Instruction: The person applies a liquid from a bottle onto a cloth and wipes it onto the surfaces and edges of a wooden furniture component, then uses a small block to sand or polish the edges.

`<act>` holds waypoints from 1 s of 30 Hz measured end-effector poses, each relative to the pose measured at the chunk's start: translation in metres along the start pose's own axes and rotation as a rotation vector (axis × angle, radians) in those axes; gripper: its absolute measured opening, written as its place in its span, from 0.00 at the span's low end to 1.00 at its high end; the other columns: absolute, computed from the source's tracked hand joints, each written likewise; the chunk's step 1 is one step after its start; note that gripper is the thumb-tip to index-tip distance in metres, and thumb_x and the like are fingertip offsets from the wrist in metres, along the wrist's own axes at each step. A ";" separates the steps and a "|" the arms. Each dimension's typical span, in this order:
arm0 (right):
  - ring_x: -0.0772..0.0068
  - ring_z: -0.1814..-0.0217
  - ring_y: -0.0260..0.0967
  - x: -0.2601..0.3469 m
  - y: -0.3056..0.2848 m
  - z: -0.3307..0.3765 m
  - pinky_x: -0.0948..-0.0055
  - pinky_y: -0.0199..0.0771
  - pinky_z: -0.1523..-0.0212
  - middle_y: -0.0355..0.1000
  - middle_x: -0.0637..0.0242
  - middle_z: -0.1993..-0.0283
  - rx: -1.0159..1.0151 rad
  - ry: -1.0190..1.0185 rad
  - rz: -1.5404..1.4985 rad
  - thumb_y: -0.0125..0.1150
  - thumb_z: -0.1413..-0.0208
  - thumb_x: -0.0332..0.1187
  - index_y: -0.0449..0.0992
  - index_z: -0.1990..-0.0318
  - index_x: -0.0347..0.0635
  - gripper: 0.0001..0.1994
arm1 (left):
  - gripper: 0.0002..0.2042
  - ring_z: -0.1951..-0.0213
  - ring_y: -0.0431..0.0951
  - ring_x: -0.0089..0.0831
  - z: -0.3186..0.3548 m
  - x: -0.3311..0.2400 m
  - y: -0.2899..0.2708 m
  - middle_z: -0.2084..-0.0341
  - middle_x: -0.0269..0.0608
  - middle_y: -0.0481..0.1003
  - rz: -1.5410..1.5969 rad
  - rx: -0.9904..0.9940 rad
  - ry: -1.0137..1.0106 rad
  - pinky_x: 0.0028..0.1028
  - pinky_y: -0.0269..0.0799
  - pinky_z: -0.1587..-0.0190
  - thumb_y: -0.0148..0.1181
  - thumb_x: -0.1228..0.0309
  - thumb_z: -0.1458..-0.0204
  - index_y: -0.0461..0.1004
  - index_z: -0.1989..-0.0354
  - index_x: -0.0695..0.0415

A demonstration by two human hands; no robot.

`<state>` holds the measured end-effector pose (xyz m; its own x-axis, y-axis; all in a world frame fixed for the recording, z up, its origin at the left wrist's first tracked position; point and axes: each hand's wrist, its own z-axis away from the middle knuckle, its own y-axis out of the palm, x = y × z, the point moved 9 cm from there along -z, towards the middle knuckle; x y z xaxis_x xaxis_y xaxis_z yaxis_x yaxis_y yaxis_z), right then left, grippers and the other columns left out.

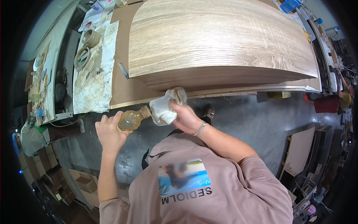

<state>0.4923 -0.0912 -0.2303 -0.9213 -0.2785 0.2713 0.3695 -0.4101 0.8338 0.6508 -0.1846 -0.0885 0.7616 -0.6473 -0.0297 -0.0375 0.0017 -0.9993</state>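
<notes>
My left hand (110, 130) is wrapped round a clear bottle (131, 119) with a yellowish tint, tilted so its neck points right. Right at the bottle's mouth is a crumpled white cloth (162, 111), which my right hand (183, 116) grips with the thumb on top. Whether the mouth touches the cloth I cannot tell. Both hands are in front of the workbench edge. Beyond them lies a stack of wood-grain panels (220, 37) with rounded corners, the top one light and streaked.
A stained white sheet (95, 80) on the bench's left bears a jar (90, 38) and a tape roll (82, 57). A small blade-like tool (123, 70) rests by the stack's corner. Boards (300, 149) lean at right. Other people (35, 136) are at far left and far right.
</notes>
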 end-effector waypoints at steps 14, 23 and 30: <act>0.66 0.40 0.66 -0.004 0.000 0.016 0.63 0.67 0.41 0.66 0.62 0.41 -0.007 -0.018 0.081 0.50 0.34 0.40 0.61 0.39 0.38 0.22 | 0.32 0.66 0.72 0.34 0.008 -0.006 -0.007 0.74 0.34 0.79 -0.003 -0.003 0.000 0.34 0.60 0.65 0.77 0.64 0.81 0.76 0.57 0.51; 0.67 0.41 0.67 -0.001 -0.007 0.025 0.65 0.68 0.40 0.69 0.62 0.44 -0.019 -0.035 -0.002 0.49 0.34 0.39 0.64 0.41 0.37 0.19 | 0.33 0.66 0.73 0.37 0.003 -0.010 0.003 0.71 0.37 0.78 0.155 0.093 0.012 0.36 0.65 0.64 0.78 0.64 0.81 0.77 0.57 0.49; 0.61 0.35 0.62 0.031 -0.015 0.077 0.61 0.60 0.34 0.64 0.58 0.37 0.117 -0.147 -0.223 0.45 0.33 0.39 0.60 0.38 0.34 0.22 | 0.39 0.57 0.77 0.33 -0.018 -0.014 0.003 0.62 0.39 0.76 1.171 0.140 -0.208 0.34 0.72 0.52 0.78 0.69 0.83 0.75 0.51 0.60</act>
<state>0.4493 -0.0270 -0.1972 -0.9891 -0.0598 0.1346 0.1470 -0.3422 0.9281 0.6284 -0.1891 -0.0904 0.4021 -0.0614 -0.9135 -0.7170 0.5994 -0.3559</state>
